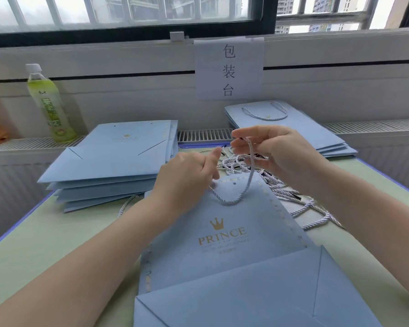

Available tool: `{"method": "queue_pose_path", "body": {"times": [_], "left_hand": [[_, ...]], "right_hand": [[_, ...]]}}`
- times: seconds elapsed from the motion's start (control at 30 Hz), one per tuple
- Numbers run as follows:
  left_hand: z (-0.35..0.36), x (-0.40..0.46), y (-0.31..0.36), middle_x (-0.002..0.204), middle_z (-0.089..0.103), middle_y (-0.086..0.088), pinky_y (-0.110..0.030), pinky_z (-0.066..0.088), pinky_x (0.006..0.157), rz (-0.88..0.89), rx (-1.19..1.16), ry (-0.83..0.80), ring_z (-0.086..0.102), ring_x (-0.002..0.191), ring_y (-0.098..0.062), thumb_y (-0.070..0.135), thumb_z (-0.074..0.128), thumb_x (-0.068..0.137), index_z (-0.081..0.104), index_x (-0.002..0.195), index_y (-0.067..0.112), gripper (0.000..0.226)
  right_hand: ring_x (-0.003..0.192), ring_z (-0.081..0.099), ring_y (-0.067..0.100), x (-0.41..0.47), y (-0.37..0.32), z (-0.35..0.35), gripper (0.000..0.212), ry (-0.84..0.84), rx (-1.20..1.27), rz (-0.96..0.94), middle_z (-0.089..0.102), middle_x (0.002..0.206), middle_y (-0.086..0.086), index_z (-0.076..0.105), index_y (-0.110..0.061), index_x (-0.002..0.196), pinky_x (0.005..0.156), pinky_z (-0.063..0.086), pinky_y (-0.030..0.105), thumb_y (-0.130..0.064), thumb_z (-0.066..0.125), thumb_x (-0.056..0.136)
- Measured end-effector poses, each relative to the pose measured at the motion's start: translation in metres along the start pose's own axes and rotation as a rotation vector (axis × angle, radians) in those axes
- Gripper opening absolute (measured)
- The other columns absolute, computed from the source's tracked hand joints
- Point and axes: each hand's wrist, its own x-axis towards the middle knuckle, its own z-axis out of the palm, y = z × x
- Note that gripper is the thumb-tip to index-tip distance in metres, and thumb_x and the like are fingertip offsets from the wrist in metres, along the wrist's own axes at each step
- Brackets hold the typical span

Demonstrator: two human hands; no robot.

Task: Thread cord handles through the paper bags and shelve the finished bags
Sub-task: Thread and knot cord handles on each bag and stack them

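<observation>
A flat, matte pale-blue paper bag lies on the pale green counter at the middle of the view, its folded base toward 6 o'clock and its open top toward 12. A gold crown and the word PRINCE are printed on its face, and small punched holes sit near the top edge.

A twisted, rope-like white cord hangs in a slack loop over the upper part of the bag. The left hand sits at the bag's top edge, its fingers curled and pinching the cord's left end right at the bag's edge. The right hand, raised toward 1 o'clock, pinches the cord's other end between thumb and forefinger, the remaining fingers loosely spread.

Behind the hands, toward 12 to 3 o'clock, a tangled heap of loose cords with dark tips sprawls across the counter, partly hidden by the right wrist. At 10 o'clock stands a stack of flat bags without handles; at 1 o'clock lies a smaller stack with a cord handle fitted on the top bag. A green plastic drink bottle stands on the ledge at 10 o'clock. A white paper sign with three black characters is taped below the window at 12 o'clock.
</observation>
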Motion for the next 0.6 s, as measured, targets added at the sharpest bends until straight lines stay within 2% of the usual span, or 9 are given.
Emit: {"method": "queue_pose_path", "body": {"times": [0.03,0.1,0.17,0.23,0.3,0.37,0.43,0.5,0.6], "left_hand": [[0.002,0.0,-0.002,0.08,0.068,0.008,-0.035,0.048,0.079,0.027,0.054,-0.018,0.061,0.086,-0.017,0.047,0.036,0.098,0.071,0.081,0.019,0.049],[0.005,-0.001,-0.004,0.091,0.064,0.007,-0.034,0.046,0.08,0.078,0.13,-0.067,0.058,0.095,-0.016,0.037,0.049,0.096,0.069,0.095,0.021,0.026],[0.007,-0.001,-0.003,0.101,0.063,0.009,-0.03,0.043,0.083,0.06,0.149,-0.117,0.055,0.102,-0.013,0.04,0.056,0.091,0.067,0.103,0.025,0.023],[0.009,-0.002,-0.003,0.109,0.063,0.01,-0.028,0.039,0.081,0.015,0.154,-0.135,0.054,0.108,-0.012,0.046,0.06,0.087,0.065,0.108,0.027,0.029],[0.009,-0.002,-0.002,0.104,0.061,0.008,-0.027,0.036,0.079,-0.03,0.128,-0.118,0.053,0.108,-0.012,0.048,0.062,0.085,0.064,0.11,0.028,0.033],[0.009,-0.001,-0.002,0.098,0.057,0.008,-0.028,0.036,0.079,-0.056,0.097,-0.097,0.053,0.107,-0.014,0.047,0.063,0.084,0.064,0.109,0.029,0.031],[0.008,0.0,-0.003,0.096,0.056,0.008,-0.03,0.04,0.082,-0.061,0.071,-0.087,0.053,0.106,-0.015,0.045,0.063,0.085,0.065,0.104,0.03,0.024],[0.008,0.0,-0.002,0.094,0.059,0.007,-0.033,0.043,0.084,-0.055,0.058,-0.089,0.054,0.102,-0.016,0.042,0.063,0.086,0.065,0.098,0.029,0.018],[0.009,0.0,-0.003,0.087,0.059,0.007,-0.033,0.043,0.078,-0.068,0.035,-0.089,0.055,0.093,-0.017,0.039,0.062,0.086,0.063,0.088,0.028,0.012]], "right_hand": [[0.083,0.065,0.015,0.0,-0.002,0.0,0.04,-0.002,0.008,0.002,0.069,0.093,0.009,0.068,-0.01,0.097,0.076,0.05,0.029,0.008,0.033,0.092],[0.07,0.062,0.011,0.0,-0.001,-0.001,0.025,0.022,-0.196,-0.09,0.068,0.079,0.003,0.068,-0.01,0.095,0.07,0.047,0.025,-0.005,0.043,0.097],[0.058,0.058,0.008,0.0,0.004,0.002,0.016,0.002,-0.423,-0.16,0.065,0.069,0.001,0.065,-0.009,0.092,0.062,0.046,0.021,-0.005,0.049,0.095],[0.054,0.06,0.009,0.0,0.012,0.005,0.012,-0.075,-0.571,-0.147,0.067,0.068,0.002,0.06,-0.009,0.09,0.059,0.048,0.026,-0.003,0.05,0.093],[0.056,0.063,0.012,-0.001,0.017,0.009,0.008,-0.104,-0.706,-0.15,0.069,0.068,0.002,0.056,-0.011,0.086,0.065,0.052,0.033,-0.007,0.053,0.093],[0.058,0.061,0.012,0.0,0.019,0.01,0.011,-0.081,-0.844,-0.22,0.067,0.065,-0.002,0.057,-0.014,0.08,0.067,0.051,0.031,-0.012,0.057,0.091],[0.063,0.054,0.011,-0.001,0.015,0.01,0.011,-0.044,-0.991,-0.296,0.06,0.065,-0.008,0.06,-0.015,0.08,0.065,0.042,0.028,-0.017,0.059,0.091],[0.074,0.049,0.015,-0.001,0.014,0.01,0.008,-0.051,-1.104,-0.358,0.059,0.075,-0.006,0.063,-0.013,0.087,0.068,0.036,0.028,-0.017,0.057,0.092],[0.083,0.051,0.02,0.0,0.019,0.014,0.007,-0.124,-1.198,-0.463,0.062,0.087,0.002,0.062,-0.01,0.089,0.072,0.04,0.032,-0.012,0.057,0.091]]}}
